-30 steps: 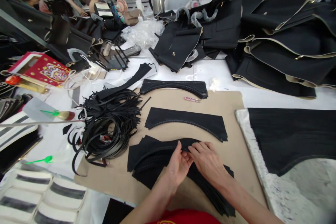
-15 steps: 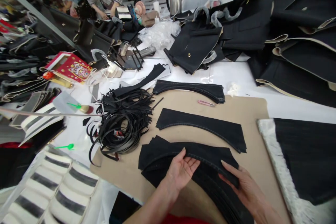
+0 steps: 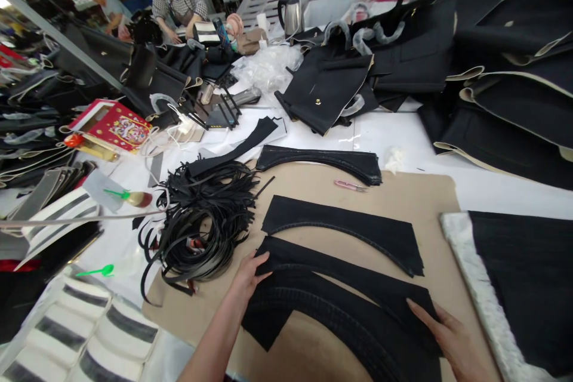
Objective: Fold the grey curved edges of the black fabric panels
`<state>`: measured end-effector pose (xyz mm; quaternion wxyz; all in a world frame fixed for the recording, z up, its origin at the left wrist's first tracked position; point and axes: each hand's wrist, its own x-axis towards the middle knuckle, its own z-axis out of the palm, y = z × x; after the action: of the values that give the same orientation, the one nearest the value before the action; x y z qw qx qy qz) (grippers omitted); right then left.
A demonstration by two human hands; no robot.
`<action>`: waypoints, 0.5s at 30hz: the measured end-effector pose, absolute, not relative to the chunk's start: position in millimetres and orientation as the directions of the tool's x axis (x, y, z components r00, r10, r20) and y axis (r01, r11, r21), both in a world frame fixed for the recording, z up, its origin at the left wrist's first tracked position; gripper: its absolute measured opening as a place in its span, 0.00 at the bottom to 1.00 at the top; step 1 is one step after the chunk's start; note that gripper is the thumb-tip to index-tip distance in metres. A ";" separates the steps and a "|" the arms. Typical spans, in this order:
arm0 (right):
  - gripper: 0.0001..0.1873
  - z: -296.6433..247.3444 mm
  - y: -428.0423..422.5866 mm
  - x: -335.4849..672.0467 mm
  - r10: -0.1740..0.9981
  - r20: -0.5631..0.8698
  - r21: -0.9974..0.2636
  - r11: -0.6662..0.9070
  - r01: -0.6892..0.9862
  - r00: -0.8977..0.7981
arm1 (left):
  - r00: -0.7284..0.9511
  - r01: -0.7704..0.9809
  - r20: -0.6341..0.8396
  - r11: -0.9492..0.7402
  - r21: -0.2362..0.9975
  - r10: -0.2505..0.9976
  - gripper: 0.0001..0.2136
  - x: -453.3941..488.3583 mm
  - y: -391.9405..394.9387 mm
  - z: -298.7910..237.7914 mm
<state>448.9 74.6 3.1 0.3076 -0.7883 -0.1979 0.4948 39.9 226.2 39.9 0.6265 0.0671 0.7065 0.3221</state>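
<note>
A black curved fabric piece (image 3: pixel 340 268) is stretched between my two hands over the brown board. My left hand (image 3: pixel 250 271) pinches its left end, thumb on top. At the right end, my right hand (image 3: pixel 445 331) grips it with the thumb on top and the fingers partly hidden. Below it lies a fanned stack of similar black curved pieces (image 3: pixel 322 304), reaching toward my body. Just beyond my hands, another black curved stack (image 3: pixel 340 230) rests flat, and a further one (image 3: pixel 320 161) lies at the board's far edge.
Coiled black strips (image 3: pixel 201 227) heap at the board's left. Pink thread snips (image 3: pixel 350 185) lie on the brown board (image 3: pixel 304 185). Black bag panels (image 3: pixel 331 83) pile behind, and a black-topped slab (image 3: pixel 519 274) is at right. A person (image 3: pixel 179 3) works across the table.
My left hand has moved left to the piece's end and my right hand slightly right and down. The top piece now lies straighter, drawn apart from the stack beneath.
</note>
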 end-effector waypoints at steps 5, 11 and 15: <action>0.20 11.4 83.3 458.1 0.665 -0.545 -0.683 -0.705 0.190 0.511 | -0.133 -0.039 -0.783 0.786 0.616 0.607 0.14 48.7 243.3 49.5; 0.24 47.8 114.2 477.5 0.736 -0.498 -0.742 -0.635 0.214 0.458 | -0.003 0.074 -0.626 0.624 0.778 0.780 0.21 50.0 272.2 81.2; 0.23 44.5 151.9 481.4 0.789 -0.401 -0.782 -0.560 0.275 0.465 | -0.060 0.251 -0.465 0.464 0.850 0.883 0.27 54.5 304.1 63.5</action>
<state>481.4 151.9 44.5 0.3270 -0.7909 -0.3366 0.3928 54.5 304.1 63.5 0.5372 0.4259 0.6658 0.2944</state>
